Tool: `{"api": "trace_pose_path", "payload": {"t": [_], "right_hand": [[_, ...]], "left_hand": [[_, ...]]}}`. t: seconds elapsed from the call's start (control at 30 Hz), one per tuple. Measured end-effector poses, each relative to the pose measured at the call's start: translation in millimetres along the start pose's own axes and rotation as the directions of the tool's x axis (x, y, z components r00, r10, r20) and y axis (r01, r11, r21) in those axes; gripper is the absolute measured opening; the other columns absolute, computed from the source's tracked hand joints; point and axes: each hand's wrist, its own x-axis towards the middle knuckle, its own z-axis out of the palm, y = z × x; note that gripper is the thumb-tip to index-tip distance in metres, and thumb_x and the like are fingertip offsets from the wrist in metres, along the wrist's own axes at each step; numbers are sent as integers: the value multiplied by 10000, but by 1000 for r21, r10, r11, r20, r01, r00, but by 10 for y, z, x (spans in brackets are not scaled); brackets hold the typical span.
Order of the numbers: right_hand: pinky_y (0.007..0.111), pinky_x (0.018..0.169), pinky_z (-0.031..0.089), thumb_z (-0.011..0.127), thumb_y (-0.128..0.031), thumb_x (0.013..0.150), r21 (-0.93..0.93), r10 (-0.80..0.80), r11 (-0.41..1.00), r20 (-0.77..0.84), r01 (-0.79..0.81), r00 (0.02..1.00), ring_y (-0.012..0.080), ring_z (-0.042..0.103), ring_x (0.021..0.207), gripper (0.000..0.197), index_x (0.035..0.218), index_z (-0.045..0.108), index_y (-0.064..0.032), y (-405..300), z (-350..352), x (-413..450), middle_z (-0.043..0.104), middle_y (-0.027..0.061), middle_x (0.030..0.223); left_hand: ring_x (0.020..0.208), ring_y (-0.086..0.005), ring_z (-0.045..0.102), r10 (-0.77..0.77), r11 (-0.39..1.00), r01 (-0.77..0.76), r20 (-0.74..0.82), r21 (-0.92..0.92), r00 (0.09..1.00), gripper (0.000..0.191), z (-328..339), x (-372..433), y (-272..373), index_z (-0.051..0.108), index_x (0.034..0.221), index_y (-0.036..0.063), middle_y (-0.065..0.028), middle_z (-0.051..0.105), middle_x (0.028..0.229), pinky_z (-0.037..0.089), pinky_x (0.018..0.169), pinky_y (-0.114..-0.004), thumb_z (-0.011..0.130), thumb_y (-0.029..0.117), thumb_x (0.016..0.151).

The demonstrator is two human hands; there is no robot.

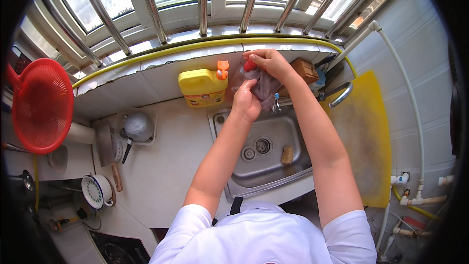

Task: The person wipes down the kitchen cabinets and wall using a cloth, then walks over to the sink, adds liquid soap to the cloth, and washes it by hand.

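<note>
Over the back of the sink, my right hand (270, 63) grips a red cap-like piece (250, 65) between thumb and fingers. A grey-mauve cloth (268, 87) hangs below that hand, bunched and creased. My left hand (246, 99) is on the cloth's lower left side, thumb upward, the other fingers largely hidden by it. Something clear, perhaps plastic, shows left of the cloth (240, 75); its shape is unclear. Beneath my forearms lies the stainless steel sink (234, 176), with a tan sponge (287, 154) in its basin. Just below the cloth is the faucet (276, 103).
Left of my hands stands a yellow jug (202, 87) with an orange cap. A yellow board (361, 143) leans at the right, near a curved metal spout (340, 95). A cleaver (105, 145), a lidded pot (138, 126), an enamel mug (96, 191) and a red strainer (43, 106) are at left.
</note>
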Motion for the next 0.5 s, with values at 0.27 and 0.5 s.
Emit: {"api": "trace_pose_path", "payload": {"t": [0.27,0.5], "right_hand": [[226,768,459,597,-169,914,-301,-451,890,-466,343,762,98,571,899,238,1083,640,-7,-215,266,-884,637,40,978],[317,820,463,487,-394,948,806,494,592,-340,-23,800,189,568,942,417,1265,492,-123,731,1012,-2216,584,74,1055]], "left_hand": [[1012,-190,616,112,966,-119,40,231,993,306,-337,-215,-78,531,1184,49,-82,621,1131,498,872,-330,456,231,950],[892,-178,624,174,624,-129,23,771,984,284,-944,-713,-623,591,1092,29,-94,636,1007,494,767,-287,554,249,917]]}}
